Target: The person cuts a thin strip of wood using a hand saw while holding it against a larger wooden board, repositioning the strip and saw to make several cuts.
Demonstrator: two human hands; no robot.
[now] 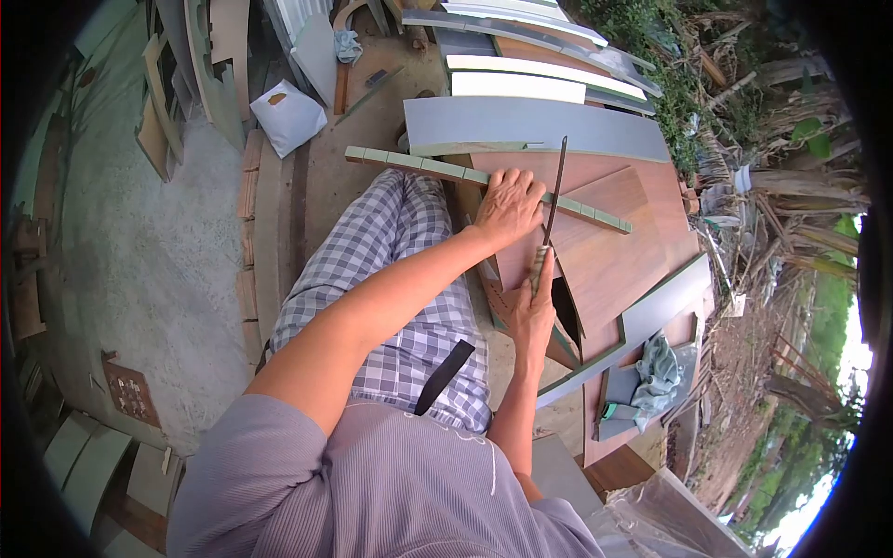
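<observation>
My left hand [510, 206] is closed over the middle of a long, narrow green strip [419, 165] with dark cross marks. The strip lies slantwise over the edge of brown wooden boards [609, 251]. In my right hand [535, 302] is the wrapped handle of a long, thin dark blade [559, 181], its tip pointing away from me. The blade crosses the strip just right of my left hand; whether the two touch cannot be made out.
Curved grey panels [539, 126] and white panels [521, 88] are stacked beyond the boards. A white bag [288, 118] sits on the ground at upper left. A crumpled blue-green cloth [658, 377] lies at right. Upright boards [228, 70] stand at upper left.
</observation>
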